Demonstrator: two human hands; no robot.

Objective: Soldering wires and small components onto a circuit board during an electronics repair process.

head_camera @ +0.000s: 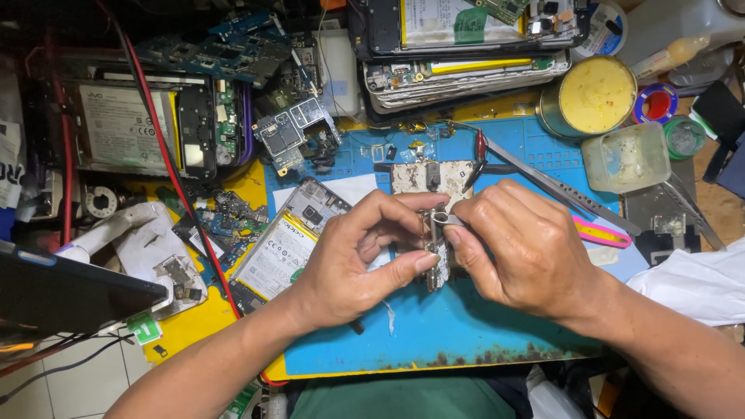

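White-labelled battery [279,254] left of the hands; another, grey-labelled [124,128], far left.

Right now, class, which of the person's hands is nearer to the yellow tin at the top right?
Right. The right hand lies below and slightly left of the yellow tin; the left hand is farther left, beyond the small board both hold.

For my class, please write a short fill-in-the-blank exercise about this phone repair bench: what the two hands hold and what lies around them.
1. Both hands, the left hand and the right hand, hold a small circuit board above a work mat coloured ____.
2. The open tin at the top right holds a paste coloured ____.
3. The opened phone lies to the ____ of the left hand.
4. The cable running down the left side of the bench is ____.

Missing words: blue; yellow; left; red
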